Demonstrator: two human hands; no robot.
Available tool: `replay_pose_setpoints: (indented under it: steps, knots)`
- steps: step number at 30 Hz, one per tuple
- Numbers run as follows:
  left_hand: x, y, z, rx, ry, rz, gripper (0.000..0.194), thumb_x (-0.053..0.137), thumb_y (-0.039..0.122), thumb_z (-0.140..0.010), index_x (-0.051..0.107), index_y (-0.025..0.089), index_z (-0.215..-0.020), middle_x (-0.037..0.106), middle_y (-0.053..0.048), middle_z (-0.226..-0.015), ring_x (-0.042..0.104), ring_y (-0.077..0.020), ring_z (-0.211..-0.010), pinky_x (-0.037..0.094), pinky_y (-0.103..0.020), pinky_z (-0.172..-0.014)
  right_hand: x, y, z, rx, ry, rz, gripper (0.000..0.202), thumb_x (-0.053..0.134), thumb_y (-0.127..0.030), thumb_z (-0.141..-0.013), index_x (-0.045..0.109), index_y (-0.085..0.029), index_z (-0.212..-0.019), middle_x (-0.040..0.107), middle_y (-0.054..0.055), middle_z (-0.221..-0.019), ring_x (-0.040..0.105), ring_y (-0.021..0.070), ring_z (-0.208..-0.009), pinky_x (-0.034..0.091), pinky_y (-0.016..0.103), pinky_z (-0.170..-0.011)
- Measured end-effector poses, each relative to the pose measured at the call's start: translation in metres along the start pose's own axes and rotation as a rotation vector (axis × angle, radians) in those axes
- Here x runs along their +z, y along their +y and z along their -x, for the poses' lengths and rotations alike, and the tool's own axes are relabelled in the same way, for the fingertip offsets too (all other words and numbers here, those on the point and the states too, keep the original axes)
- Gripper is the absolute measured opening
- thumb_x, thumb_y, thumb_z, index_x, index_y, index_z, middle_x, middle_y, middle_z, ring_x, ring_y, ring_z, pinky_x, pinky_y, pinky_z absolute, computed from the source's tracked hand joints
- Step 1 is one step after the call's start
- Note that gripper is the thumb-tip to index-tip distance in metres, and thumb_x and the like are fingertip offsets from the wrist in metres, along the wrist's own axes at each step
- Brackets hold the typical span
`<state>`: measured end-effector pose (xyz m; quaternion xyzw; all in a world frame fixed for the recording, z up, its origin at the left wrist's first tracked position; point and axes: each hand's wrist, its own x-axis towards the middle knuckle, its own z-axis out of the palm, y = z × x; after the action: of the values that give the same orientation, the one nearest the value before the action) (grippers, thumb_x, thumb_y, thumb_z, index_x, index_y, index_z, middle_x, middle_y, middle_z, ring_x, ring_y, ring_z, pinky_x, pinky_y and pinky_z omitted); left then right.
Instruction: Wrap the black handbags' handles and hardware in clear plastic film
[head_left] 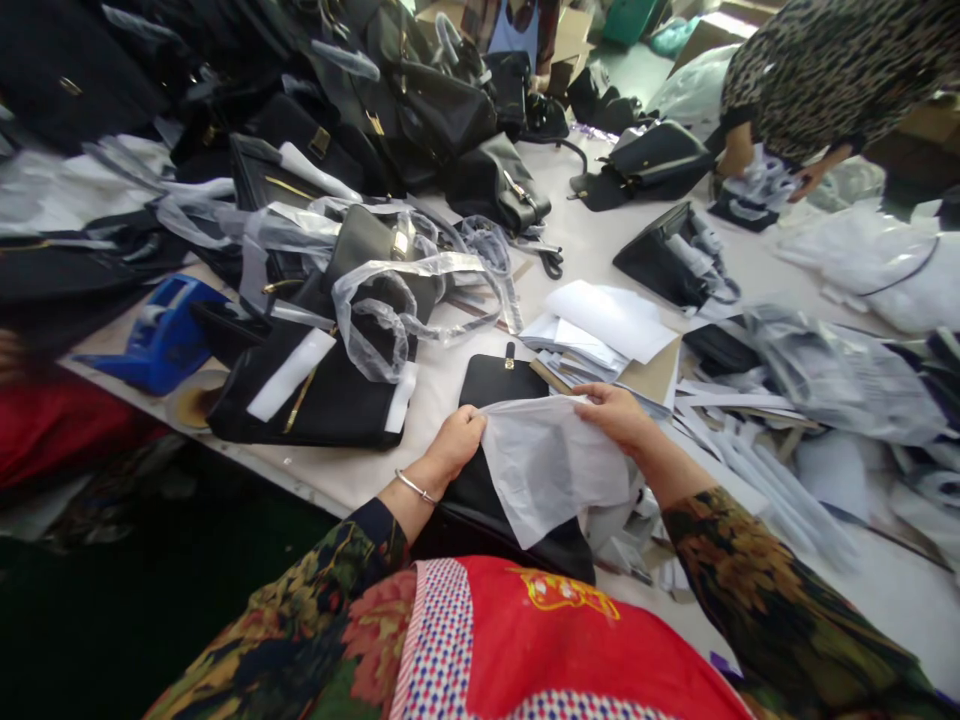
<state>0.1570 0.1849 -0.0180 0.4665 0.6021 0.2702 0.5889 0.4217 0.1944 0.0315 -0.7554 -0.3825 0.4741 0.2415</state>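
Observation:
A thin white sheet (551, 465), paper or soft plastic, hangs between my two hands. Its upper left corner is pinched in my left hand (459, 440), the one with a bangle at the wrist. My right hand (611, 412) grips the upper right edge, thumb and fingers closed on it. Under and behind the sheet lies a black handbag (484, 380) with its flap spread away from me and a small gold clasp on a tab. The sheet hides the middle of the bag.
Papers and card (600, 330) are stacked beyond my right hand. Plastic-wrapped straps (420, 300) and a black bag (330, 400) lie to the left, near a blue tape dispenser (161, 335). Across the table, a person in a patterned top (817, 90) handles white wrapping.

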Motion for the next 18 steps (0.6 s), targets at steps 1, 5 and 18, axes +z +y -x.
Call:
replay_pose_setpoints:
  steps: [1, 5, 18]
  knots:
    - [0.0, -0.001, -0.002, -0.002, 0.052, -0.024, 0.015, 0.052, 0.028, -0.084, 0.058, 0.019, -0.074, 0.061, -0.001, -0.071, 0.056, -0.0166, -0.071, 0.044, -0.026, -0.065, -0.002, 0.002, -0.002, -0.013, 0.021, 0.057, 0.046, 0.07, -0.015, -0.066, 0.073, -0.016, -0.112, 0.077, 0.005, -0.087, 0.065, 0.0132, -0.063, 0.05, 0.021, -0.057]
    - [-0.002, -0.005, -0.008, -0.021, 0.199, -0.105, 0.016, 0.05, 0.026, -0.087, 0.059, 0.019, -0.075, 0.063, -0.002, -0.075, 0.056, -0.0181, -0.076, 0.044, -0.028, -0.07, 0.004, 0.013, -0.003, -0.022, 0.078, 0.142, 0.054, 0.066, -0.016, -0.067, 0.07, -0.014, -0.121, 0.073, 0.001, -0.074, 0.061, 0.0131, -0.054, 0.046, 0.022, -0.048]
    - [-0.006, -0.014, -0.016, 0.006, 0.22, -0.319, 0.019, 0.054, 0.028, -0.092, 0.065, 0.018, -0.081, 0.07, -0.004, -0.075, 0.064, -0.0177, -0.071, 0.046, -0.027, -0.068, 0.02, 0.03, 0.045, -0.73, 0.293, 0.737, 0.045, 0.051, -0.025, -0.092, 0.063, -0.009, -0.132, 0.062, 0.021, -0.131, 0.052, 0.0338, -0.127, 0.037, 0.048, -0.111]
